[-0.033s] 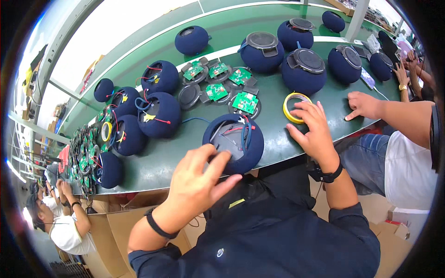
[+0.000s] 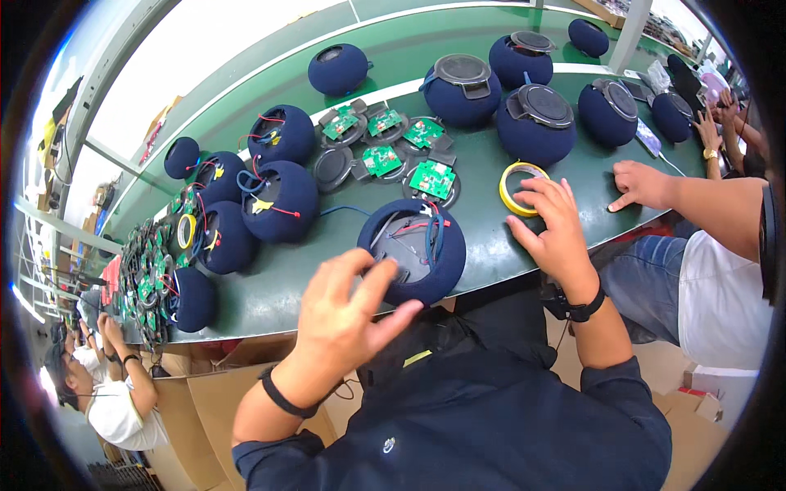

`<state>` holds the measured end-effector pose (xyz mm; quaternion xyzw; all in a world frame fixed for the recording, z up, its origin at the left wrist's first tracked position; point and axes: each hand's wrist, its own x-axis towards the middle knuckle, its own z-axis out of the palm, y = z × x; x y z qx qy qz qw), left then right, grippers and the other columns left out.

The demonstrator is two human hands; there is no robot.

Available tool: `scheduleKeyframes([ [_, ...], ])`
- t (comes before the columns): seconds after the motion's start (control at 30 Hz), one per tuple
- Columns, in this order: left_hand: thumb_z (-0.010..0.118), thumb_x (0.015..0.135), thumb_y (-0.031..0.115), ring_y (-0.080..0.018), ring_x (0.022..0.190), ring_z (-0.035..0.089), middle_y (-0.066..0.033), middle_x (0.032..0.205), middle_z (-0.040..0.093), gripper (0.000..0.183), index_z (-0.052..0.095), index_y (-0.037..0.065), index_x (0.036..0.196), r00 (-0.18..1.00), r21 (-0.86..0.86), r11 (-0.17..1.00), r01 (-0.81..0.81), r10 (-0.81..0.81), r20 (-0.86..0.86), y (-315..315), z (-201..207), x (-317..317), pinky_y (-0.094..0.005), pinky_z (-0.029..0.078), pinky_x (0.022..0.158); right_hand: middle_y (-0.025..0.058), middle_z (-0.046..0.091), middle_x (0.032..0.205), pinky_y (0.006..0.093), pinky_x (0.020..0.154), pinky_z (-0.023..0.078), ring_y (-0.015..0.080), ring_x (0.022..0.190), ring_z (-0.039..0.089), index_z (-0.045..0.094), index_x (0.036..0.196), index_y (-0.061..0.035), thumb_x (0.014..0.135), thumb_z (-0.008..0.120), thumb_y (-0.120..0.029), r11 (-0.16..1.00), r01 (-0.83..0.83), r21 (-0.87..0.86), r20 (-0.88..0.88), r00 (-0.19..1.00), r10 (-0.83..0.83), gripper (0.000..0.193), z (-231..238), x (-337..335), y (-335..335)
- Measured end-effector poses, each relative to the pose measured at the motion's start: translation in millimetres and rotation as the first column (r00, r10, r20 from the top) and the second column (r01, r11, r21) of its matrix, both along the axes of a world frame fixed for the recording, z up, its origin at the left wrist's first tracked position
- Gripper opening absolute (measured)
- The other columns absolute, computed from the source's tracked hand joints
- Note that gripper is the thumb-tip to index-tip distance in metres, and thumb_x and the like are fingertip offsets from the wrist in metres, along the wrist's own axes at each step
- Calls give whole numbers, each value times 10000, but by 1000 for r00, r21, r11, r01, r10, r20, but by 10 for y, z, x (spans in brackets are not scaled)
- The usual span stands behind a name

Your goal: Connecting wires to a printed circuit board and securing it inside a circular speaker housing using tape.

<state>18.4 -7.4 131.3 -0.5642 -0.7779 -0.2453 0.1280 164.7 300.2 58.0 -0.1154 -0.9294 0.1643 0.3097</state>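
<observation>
In front of me a navy fabric-covered round speaker shell (image 2: 446, 270) lies with its cavity facing up. Red and blue wires (image 2: 432, 233) show inside it. My left hand (image 2: 336, 315) is over the shell's near left rim, fingers apart and bent, with nothing seen in them; whether the fingertips touch the shell I cannot tell. To the right, my right hand (image 2: 553, 229) has its fingers spread at the right edge of a yellow tape roll (image 2: 505, 190), which stays on the table. Behind the shell lie several black round caps with green circuit boards (image 2: 432, 179).
Several wired navy shells (image 2: 282, 204) stand to the left, by a heap of circuit boards (image 2: 147, 282). Capped speakers (image 2: 536, 135) stand at the back right on the green table (image 2: 344, 286). A co-worker's hand (image 2: 643, 186) rests at the right. A phone (image 2: 648, 139) lies beyond.
My left hand has drawn slightly back and left, its fingertips moving off the middle of the shell's cavity. My right hand looks unmoved.
</observation>
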Motion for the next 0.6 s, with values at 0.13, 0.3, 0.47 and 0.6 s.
scheduleKeyframes([
  [0.13,965,653,320,-391,1211,591,-201,1352,587,678,655,66,1200,996,173,983,-56,42,82,9,-320,-128,-468,499,1002,121,658,1274,552,1124,404,357,1246,600,692,1112,-60,823,804,-117,1000,9,23,-80,997,-7,315,57,-30,-71],
  [0.3,934,711,468,-310,1037,564,-177,1192,563,720,590,47,1183,969,362,912,-191,117,218,224,-458,215,-410,487,912,202,579,1384,436,1109,434,357,1288,572,622,1318,-22,812,849,-211,855,-388,-344,-158,922,355,586,262,100,-645],
  [0.47,794,899,408,-261,1013,542,-182,1203,558,579,555,4,1239,961,486,853,-192,63,268,112,-623,78,-365,465,890,249,455,1538,463,1174,381,399,1424,468,439,1528,6,760,921,-362,822,-445,-355,-109,893,436,978,363,-51,-861],
  [0.6,682,971,264,-254,1168,548,-179,1365,515,441,514,8,1288,828,540,810,-228,-131,545,129,-817,112,-377,463,981,213,446,1579,451,1215,340,385,1465,438,387,1564,-1,709,960,-397,768,-505,-393,-67,849,524,1103,359,-215,-748],
])
